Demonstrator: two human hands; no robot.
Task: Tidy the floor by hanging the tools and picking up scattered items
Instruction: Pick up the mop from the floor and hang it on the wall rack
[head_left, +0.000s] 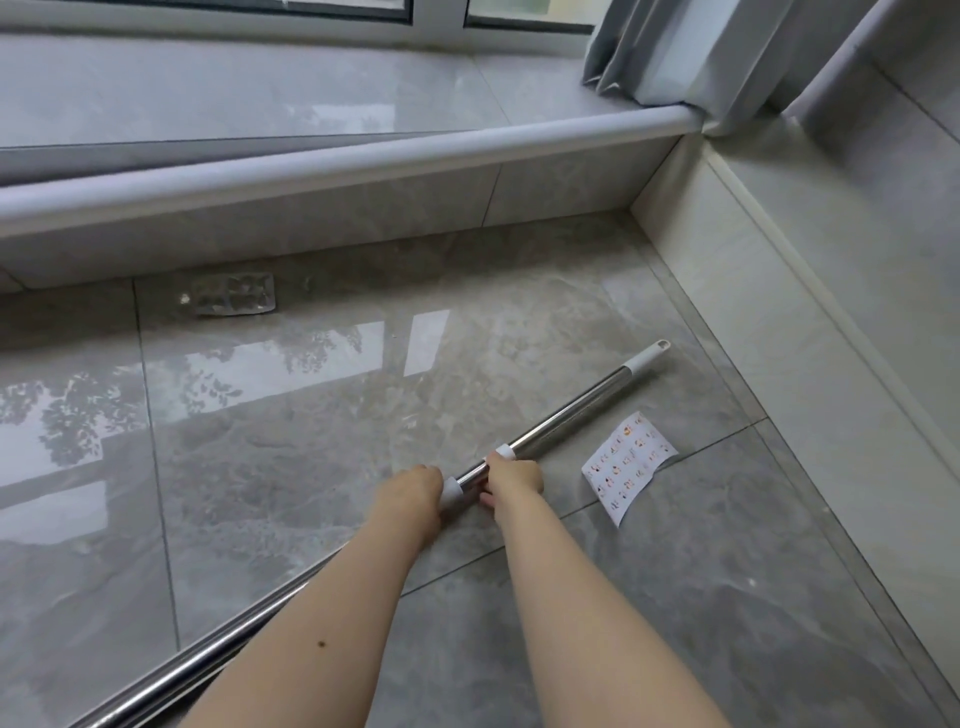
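A long steel pole (566, 410) with white collars and a white end cap lies diagonally on the grey floor tiles, its capped end toward the far right corner. My left hand (413, 491) is closed around the pole at a white collar. My right hand (514, 480) grips the pole just beyond it, beside a second white collar. A white sticker sheet (628, 464) with small coloured pictures lies flat on the floor right of the pole. A clear plastic blister tray (232, 295) lies near the step at the far left.
A raised tiled window ledge (332, 156) with a rounded white edge runs across the far side. Grey curtains (691, 57) hang at the top right. A pale wall with a skirting (769, 291) closes the right side.
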